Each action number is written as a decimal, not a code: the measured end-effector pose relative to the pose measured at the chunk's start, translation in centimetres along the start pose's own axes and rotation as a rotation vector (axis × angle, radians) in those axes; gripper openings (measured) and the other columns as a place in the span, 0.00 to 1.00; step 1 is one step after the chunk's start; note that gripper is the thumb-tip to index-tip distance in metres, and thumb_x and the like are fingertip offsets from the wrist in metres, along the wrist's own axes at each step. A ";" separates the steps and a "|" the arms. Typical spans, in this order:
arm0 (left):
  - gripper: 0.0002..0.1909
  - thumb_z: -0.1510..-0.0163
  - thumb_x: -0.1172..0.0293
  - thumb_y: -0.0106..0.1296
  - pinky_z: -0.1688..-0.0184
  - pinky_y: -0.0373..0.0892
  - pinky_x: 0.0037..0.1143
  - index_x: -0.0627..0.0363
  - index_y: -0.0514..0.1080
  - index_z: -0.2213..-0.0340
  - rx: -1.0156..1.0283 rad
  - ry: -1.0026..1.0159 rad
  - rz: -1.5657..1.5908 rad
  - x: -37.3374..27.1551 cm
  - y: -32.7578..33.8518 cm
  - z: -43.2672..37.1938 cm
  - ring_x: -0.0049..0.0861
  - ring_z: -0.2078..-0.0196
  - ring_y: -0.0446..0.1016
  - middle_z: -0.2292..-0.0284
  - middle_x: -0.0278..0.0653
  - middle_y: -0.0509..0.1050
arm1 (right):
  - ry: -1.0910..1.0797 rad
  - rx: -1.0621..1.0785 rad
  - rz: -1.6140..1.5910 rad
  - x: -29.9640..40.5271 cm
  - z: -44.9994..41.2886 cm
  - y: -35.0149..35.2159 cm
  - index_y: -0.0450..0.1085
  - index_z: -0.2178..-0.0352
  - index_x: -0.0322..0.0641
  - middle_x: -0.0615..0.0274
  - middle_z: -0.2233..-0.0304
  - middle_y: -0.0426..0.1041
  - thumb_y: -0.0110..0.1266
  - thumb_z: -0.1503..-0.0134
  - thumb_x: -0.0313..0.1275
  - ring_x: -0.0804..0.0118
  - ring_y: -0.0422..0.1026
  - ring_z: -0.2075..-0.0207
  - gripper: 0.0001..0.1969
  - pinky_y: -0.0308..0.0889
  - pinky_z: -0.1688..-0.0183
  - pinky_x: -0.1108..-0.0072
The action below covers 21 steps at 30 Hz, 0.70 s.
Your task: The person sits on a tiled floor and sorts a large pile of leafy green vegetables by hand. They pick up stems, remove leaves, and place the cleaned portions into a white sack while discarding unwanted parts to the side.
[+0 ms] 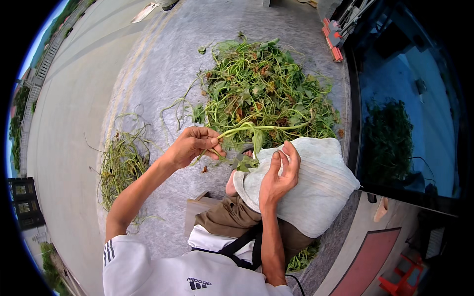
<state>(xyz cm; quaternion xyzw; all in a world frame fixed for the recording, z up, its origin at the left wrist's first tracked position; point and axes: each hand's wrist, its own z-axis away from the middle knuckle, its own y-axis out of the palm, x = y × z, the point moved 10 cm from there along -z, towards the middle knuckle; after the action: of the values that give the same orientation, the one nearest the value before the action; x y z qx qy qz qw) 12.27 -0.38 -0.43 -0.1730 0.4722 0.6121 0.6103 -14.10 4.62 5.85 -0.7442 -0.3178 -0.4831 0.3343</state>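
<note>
Between the thumb and fingers of my left hand (198, 146) is a green vine stem (266, 128), stretching right across the near side of a large heap of leafy vines (259, 85). A leaf (246, 163) hangs from it, close to my knees. My right hand (280, 175) hovers over a pale cloth (314, 177) draped on my lap, its fingers apart and holding nothing. Left of my left arm lies a smaller pile of thin stems (126, 162), mostly stripped of leaves.
Grey matting (170, 88) covers the ground under both piles. A dark-framed glass door (411, 111) stands at the right. I sit on a low wooden stool (200, 209); more green leaves (305, 257) lie by my right side. A red plastic stool (401, 275) is at lower right.
</note>
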 end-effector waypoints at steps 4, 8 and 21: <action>0.08 0.34 0.74 0.52 0.51 0.76 0.28 0.66 0.75 0.57 0.000 -0.008 0.129 0.6 0.5 -0.2 0.32 0.58 0.82 0.65 0.43 0.81 | -0.204 0.365 -0.006 2.3 3.7 4.5 0.73 0.52 0.29 0.48 0.54 0.77 0.58 0.38 0.22 0.45 0.77 0.53 0.13 0.72 0.47 0.62; 0.08 0.34 0.73 0.52 0.44 0.69 0.27 0.65 0.75 0.58 -0.016 0.016 0.216 1.8 1.3 -1.0 0.29 0.55 0.78 0.64 0.42 0.82 | -0.310 0.440 0.068 3.4 5.3 8.1 0.69 0.46 0.28 0.46 0.55 0.77 0.61 0.41 0.23 0.43 0.74 0.48 0.21 0.69 0.44 0.58; 0.06 0.33 0.73 0.51 0.40 0.70 0.31 0.60 0.73 0.57 -0.060 0.128 0.528 2.6 4.8 -1.8 0.30 0.45 0.76 0.55 0.44 0.82 | -0.148 0.357 -0.014 0.9 4.0 8.1 0.77 0.54 0.33 0.54 0.53 0.72 0.67 0.47 0.26 0.53 0.71 0.52 0.18 0.69 0.51 0.65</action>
<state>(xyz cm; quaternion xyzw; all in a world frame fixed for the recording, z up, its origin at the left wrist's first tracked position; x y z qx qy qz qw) 6.75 0.67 -1.62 -0.1005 0.5203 0.7515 0.3930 -5.30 3.33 3.88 -0.7043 -0.4274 -0.3653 0.4335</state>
